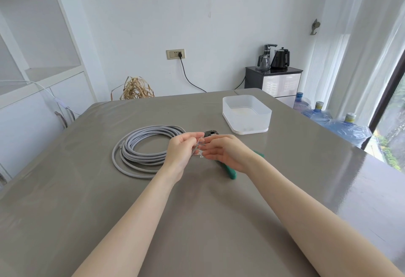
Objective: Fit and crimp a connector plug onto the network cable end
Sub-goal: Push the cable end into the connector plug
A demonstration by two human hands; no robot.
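The grip of the left hand pinches the stripped cable end, its thin wires showing; the right hand has straight, relaxed fingers touching the clear connector plug just under the wires. I judge the fitting step is in hand: next the wires must go straight into the plug. Behind the right hand lies the green-handled crimping tool on the desk; left of the grip, the grey cable coil; farther, a white tray. No readable writing.

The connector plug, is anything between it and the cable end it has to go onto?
Nothing visible. The clear connector plug sits just below the bared wires of the cable end, both held between the left hand and right hand.
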